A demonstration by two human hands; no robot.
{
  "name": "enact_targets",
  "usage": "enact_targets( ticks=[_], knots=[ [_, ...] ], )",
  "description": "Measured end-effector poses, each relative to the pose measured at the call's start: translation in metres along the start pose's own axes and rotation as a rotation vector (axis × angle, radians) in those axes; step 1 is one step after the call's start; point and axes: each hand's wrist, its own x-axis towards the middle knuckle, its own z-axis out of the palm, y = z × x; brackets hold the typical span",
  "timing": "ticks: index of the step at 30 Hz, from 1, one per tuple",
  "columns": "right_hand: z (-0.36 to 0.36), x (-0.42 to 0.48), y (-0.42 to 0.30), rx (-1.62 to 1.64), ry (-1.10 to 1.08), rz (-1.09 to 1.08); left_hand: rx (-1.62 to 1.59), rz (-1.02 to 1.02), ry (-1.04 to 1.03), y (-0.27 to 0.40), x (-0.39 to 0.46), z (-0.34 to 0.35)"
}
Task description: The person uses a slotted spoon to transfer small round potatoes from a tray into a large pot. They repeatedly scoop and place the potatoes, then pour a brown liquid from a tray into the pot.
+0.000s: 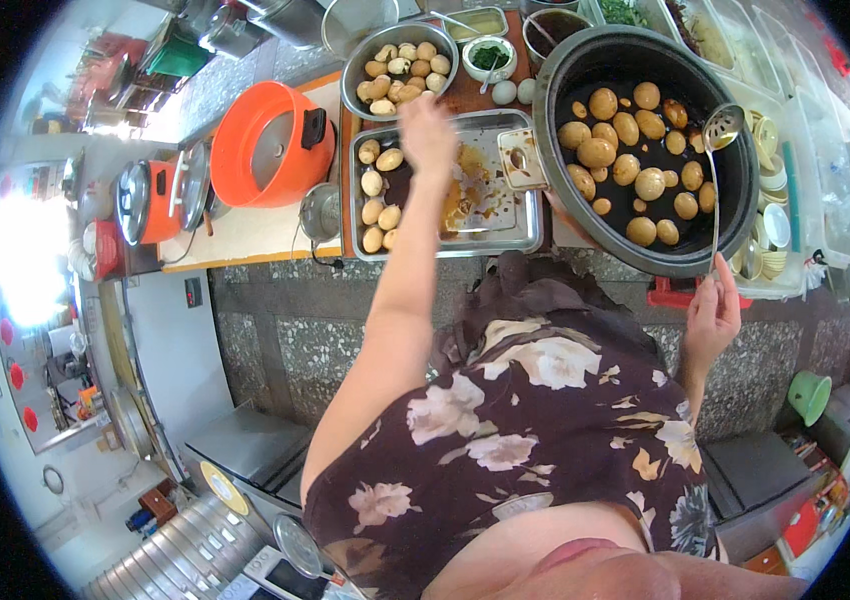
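Note:
In my right hand (711,306) is the long handle of a slotted metal ladle (722,127). Its bowl hangs above the right side of a large dark pot (646,270), where several brown eggs (596,152) sit in dark liquid. My left hand (427,139), blurred, is over the far edge of a rectangular steel tray (500,236), near a round steel bowl (350,82). Whether its fingers hold anything cannot be told. Eggs (371,183) line the tray's left side; brown liquid stains its middle. Brown eggs (425,51), some with cracked shells, fill the bowl.
An orange cooker pot (233,161) stands left of the tray, beside a grey metal container (320,212). Beyond the tray are a small bowl of chopped greens (489,57) and two pale eggs (504,92). Small bowls (775,225) sit in a clear bin to the right.

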Motion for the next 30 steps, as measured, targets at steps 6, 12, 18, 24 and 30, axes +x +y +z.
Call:
enact_targets(
  ticks=[6,12,18,24,30],
  knots=[
    [0.022,0.009,-0.022,0.073,-0.048,0.126,0.476,-0.094,-0.597,-0.147,-0.054,0.050],
    [0.024,0.011,-0.021,0.164,-0.113,0.121,-0.365,-0.437,-0.369,-0.136,-0.095,0.047],
    [0.004,-0.003,-0.008,0.278,-0.058,0.151,-1.499,-0.762,-0.281,-0.003,-0.036,-0.052],
    [0.022,-0.015,0.001,0.246,-0.262,0.074,-2.021,-0.510,-0.688,0.160,0.000,-0.074],
    [0.010,-0.002,0.006,0.288,-0.159,0.051,-1.983,-0.674,-0.943,0.207,-0.001,-0.041]
  ],
)
